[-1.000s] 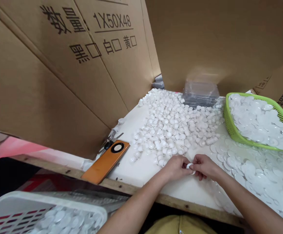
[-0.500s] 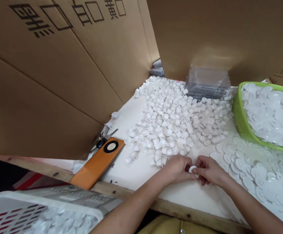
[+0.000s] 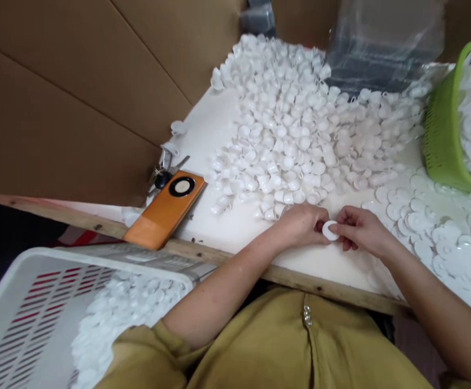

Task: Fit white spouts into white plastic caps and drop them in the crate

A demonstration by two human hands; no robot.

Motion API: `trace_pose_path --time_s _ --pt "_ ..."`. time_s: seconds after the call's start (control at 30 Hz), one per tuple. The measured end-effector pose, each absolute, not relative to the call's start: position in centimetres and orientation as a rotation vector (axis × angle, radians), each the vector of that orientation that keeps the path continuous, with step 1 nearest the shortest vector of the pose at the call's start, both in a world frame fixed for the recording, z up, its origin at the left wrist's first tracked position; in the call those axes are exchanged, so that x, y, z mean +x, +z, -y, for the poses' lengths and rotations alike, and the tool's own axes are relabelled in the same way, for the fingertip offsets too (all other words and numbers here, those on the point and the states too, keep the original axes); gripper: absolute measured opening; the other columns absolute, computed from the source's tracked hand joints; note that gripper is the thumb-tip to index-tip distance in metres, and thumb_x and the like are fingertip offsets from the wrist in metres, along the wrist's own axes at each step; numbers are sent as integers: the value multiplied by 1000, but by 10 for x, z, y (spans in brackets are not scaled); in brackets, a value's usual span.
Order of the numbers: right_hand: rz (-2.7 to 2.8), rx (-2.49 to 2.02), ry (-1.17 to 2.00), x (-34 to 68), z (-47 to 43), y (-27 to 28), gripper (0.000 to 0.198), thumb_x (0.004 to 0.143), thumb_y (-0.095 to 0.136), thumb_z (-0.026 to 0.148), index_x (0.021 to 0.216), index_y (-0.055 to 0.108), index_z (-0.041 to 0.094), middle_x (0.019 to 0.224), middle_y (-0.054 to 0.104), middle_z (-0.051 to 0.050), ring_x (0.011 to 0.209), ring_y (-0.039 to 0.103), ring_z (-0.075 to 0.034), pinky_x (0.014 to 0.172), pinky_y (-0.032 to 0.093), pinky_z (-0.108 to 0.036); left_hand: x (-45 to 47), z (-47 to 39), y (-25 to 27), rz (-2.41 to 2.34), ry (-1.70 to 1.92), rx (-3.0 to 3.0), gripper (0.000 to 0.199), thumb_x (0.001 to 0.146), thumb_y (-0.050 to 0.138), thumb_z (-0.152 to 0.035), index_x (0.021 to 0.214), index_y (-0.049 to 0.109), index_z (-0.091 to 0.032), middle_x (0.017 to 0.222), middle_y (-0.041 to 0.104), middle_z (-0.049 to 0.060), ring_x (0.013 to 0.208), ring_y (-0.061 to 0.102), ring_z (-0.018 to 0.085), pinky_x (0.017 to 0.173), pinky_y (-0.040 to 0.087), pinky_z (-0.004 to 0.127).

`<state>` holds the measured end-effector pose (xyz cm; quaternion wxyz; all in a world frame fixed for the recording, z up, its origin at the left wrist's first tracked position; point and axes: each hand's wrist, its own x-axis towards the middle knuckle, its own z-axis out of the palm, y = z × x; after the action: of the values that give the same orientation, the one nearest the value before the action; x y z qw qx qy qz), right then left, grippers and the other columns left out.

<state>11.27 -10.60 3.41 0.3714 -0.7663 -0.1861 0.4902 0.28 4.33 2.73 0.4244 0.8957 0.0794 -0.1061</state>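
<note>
My left hand [image 3: 299, 224] and my right hand [image 3: 359, 231] meet above the white table top [image 3: 227, 232], both pinching one small white round plastic disc [image 3: 330, 230] between the fingertips. Just beyond the hands lies a big heap of small white cup-shaped plastic parts [image 3: 296, 129]. To the right of my right hand, flat white discs [image 3: 433, 232] are spread over the table.
A green basket [image 3: 442, 146] of white discs stands at the right. An orange phone [image 3: 165, 208] and keys [image 3: 160, 173] lie at the left by the cardboard wall [image 3: 65, 97]. A white crate [image 3: 28, 308] with white parts sits below the table's wooden edge. Clear plastic packaging [image 3: 381, 48] lies at the back.
The camera has tilted downward, bringing my yellow top and the white crate into view. Both hands stay together on the small disc at the same spot on the table.
</note>
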Motion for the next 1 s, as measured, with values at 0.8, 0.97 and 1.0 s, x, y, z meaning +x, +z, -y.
trace_pose_path --time_s 0.8,0.97,1.0 --pt "563 -1999 1309 116 104 41 33 69 74 40 70 49 20 50 58 2 44 59 -13 37 39 -19 1 -47 29 -83 -274 2250 23 72 68 -40 79 63 -18 76 64 -3 68 54 12 57 30 23" --pt "586 -2060 1310 116 101 42 27 72 71 31 67 47 20 48 57 2 42 58 -12 38 39 -19 5 -48 31 -147 -374 2271 32 76 62 -49 88 63 -19 80 64 -2 72 57 14 60 33 23" --pt "586 -2052 1307 116 101 41 27 72 71 31 67 47 20 48 57 2 41 57 -12 38 39 -19 6 -47 31 -181 -383 2294 32 78 60 -50 88 63 -19 80 64 -2 72 57 14 60 33 24"
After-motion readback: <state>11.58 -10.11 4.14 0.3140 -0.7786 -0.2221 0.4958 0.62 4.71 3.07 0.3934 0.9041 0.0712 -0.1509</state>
